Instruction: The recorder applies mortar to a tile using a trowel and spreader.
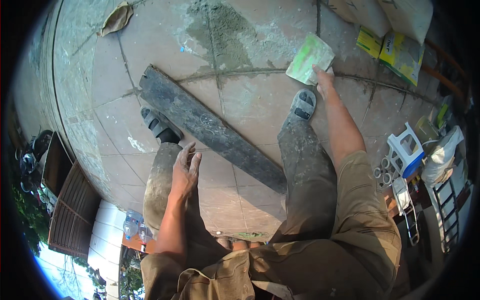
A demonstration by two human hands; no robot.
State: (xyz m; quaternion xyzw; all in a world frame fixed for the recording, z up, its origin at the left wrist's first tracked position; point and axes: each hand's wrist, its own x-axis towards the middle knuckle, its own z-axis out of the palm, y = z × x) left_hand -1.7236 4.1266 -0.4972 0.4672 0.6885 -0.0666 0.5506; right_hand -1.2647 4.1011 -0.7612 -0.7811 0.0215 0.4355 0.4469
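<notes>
My right hand point(324, 79) is closed on the lower right corner of a flat pale slab point(307, 52). The slab is roughly square, with a bright green patch on its face; its material I cannot tell. It is at the upper right, just beyond my right sandal point(303, 102). My left hand point(186, 169) hovers by my left knee with nothing in it, its fingers loosely bent and the thumb apart. Between my legs a long dark, worn plank point(210, 125) lies slanting across the tiled floor, from near my left sandal point(160, 125) toward my right leg.
A patch of grey mortar or wet sand point(220, 35) spreads over the floor tiles ahead. Large sacks point(407, 15) and yellow bags point(400, 55) stand at the far right. A white-and-blue plastic stool point(406, 150) is on the right. A dry leaf point(116, 19) lies far left.
</notes>
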